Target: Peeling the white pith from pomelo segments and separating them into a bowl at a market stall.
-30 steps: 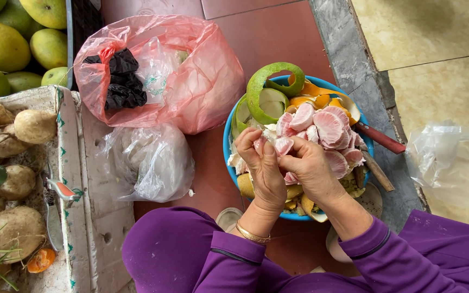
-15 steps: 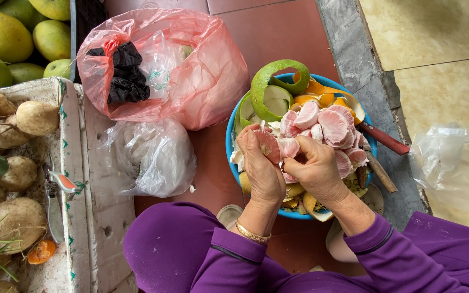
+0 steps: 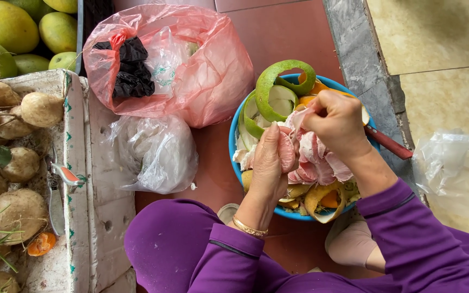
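The left hand (image 3: 270, 163) grips a pink segment (image 3: 287, 154), its fingers closed around the flesh. The right hand (image 3: 338, 120) sits just beside it, fingers pinched shut on a strip of pale membrane (image 3: 298, 116) that runs from the segment's top. Both hands hover over a blue bowl (image 3: 233, 152) on the red floor (image 3: 278, 32). Under and right of the fingers lie more pink segments (image 3: 321, 160). Beyond the fingertips curls a green peel (image 3: 270, 81), with orange scraps (image 3: 318, 87) behind it. A red-handled knife (image 3: 389, 144) pokes out from under the right wrist, resting on the bowl's rim. Well left of the fingers sit a pink bag (image 3: 191, 70) holding a black bag (image 3: 131, 68), and a clear bag (image 3: 153, 154) below it. Farther left, a white box (image 3: 77, 163) holds pale round roots (image 3: 20, 209); green-yellow fruits (image 3: 6, 24) lie beyond it.
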